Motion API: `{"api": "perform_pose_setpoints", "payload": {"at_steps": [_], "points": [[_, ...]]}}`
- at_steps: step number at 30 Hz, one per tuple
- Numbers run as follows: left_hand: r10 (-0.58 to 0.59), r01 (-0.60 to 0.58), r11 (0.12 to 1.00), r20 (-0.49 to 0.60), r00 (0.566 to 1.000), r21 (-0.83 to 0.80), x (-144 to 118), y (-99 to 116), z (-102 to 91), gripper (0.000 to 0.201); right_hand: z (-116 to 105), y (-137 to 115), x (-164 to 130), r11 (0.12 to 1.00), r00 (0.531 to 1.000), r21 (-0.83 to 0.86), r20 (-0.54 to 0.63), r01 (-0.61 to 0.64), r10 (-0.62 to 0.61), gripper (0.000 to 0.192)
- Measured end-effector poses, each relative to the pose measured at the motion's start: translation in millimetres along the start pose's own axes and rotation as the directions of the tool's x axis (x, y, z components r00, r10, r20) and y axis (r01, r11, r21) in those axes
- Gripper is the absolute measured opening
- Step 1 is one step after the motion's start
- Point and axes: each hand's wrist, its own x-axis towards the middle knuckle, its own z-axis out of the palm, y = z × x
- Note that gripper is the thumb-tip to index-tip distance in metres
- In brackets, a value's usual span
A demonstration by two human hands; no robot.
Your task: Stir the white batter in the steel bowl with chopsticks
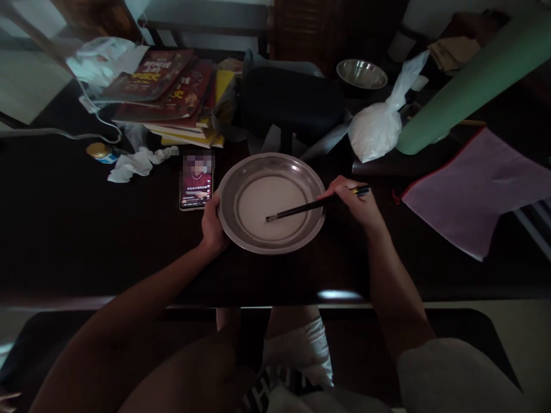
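Note:
A wide metal bowl [230, 226] sits on the dark table in front of me, with a pale whitish layer [262, 201] over its bottom; whether that is liquid or powder I cannot tell. My left hand [213, 225] grips the bowl's left side by the rim. Dark chopsticks [301, 209] are held in my right hand [350, 201] at the bowl's right side. They slant down to the left, and their tips are over the pale layer near the middle. Just left of the bowl lies a phone [197, 180] with its screen lit.
Crumpled tissue [135, 163] and a small gold-lidded jar [102, 152] lie left. Behind are stacked books [167, 86], a black bag [293, 100] and another metal bowl [361, 74]. A tied bag of white powder [376, 132], a green cylinder [465, 80] and a purple zip pouch [469, 183] stand right.

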Motion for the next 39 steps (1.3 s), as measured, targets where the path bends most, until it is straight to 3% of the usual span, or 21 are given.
{"api": "perform_pose_setpoints", "payload": {"at_steps": [6,11,16,21,26,31,36,39], "points": [[-0.027,0.027,1.000,-0.010,1.000,0.012,0.0,-0.1,0.8,0.014,-1.6,-0.1,-0.7,1.000,0.992,0.014,-0.125,-0.027,0.029,0.037],[-0.006,0.006,1.000,0.001,1.000,0.017,1.1,-0.6,-0.4,0.016,-1.1,3.4,0.2,1.000,1.000,-0.004,0.011,-0.009,0.009,0.035],[-0.009,0.009,1.000,-0.022,1.000,0.012,1.5,-1.4,-1.8,0.013,-1.9,3.7,0.6,1.000,0.990,0.010,-0.142,0.003,-0.001,0.038],[-0.011,0.012,1.000,-0.010,1.000,0.023,-0.3,-0.4,-0.9,0.011,2.4,1.1,1.9,0.999,0.999,-0.002,0.006,0.052,-0.052,0.033],[-0.006,0.007,0.999,-0.011,1.000,0.040,1.0,-0.8,-2.5,0.016,-1.2,0.7,1.5,0.999,0.989,0.026,-0.147,0.018,-0.014,0.040],[-0.033,0.035,0.998,-0.039,0.999,0.060,-1.3,2.3,0.7,0.013,1.8,1.6,1.4,0.999,1.000,0.041,0.029,0.009,-0.011,0.037],[-0.032,0.041,0.996,-0.113,0.993,0.078,-3.4,4.4,3.8,0.010,-1.8,3.5,0.4,0.997,0.996,0.081,-0.092,-0.009,0.016,0.038],[-0.045,0.051,0.997,-0.112,0.993,0.050,-0.3,1.8,0.6,0.007,-1.4,4.0,0.3,0.994,1.000,0.112,-0.010,-0.019,0.020,0.037]]}}
